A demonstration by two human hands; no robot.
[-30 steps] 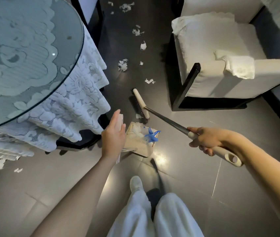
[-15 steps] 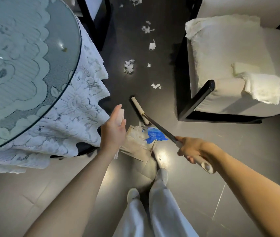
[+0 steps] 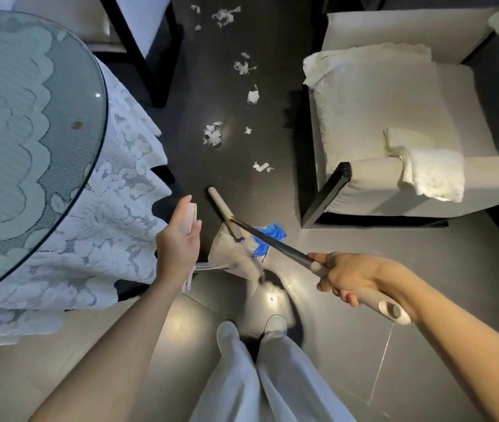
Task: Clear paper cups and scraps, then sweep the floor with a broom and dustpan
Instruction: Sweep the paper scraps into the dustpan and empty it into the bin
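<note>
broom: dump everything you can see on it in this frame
The broom has a narrow beige head bar, a thin dark metal shaft and a thick beige grip ending in a hanging hole. The right hand grips it where the shaft meets the grip. It slants down and away from the person, its head partly over the dustpan, next to a blue scrap lying in the pan. The bristles are dark and hard to make out.

A dark tiled floor (image 3: 348,330) glints with a lamp's reflection. Left stands a round glass tabletop (image 3: 29,132) over a white lace cloth (image 3: 114,214). Right sits a cream armchair (image 3: 394,117) with black legs.
</note>
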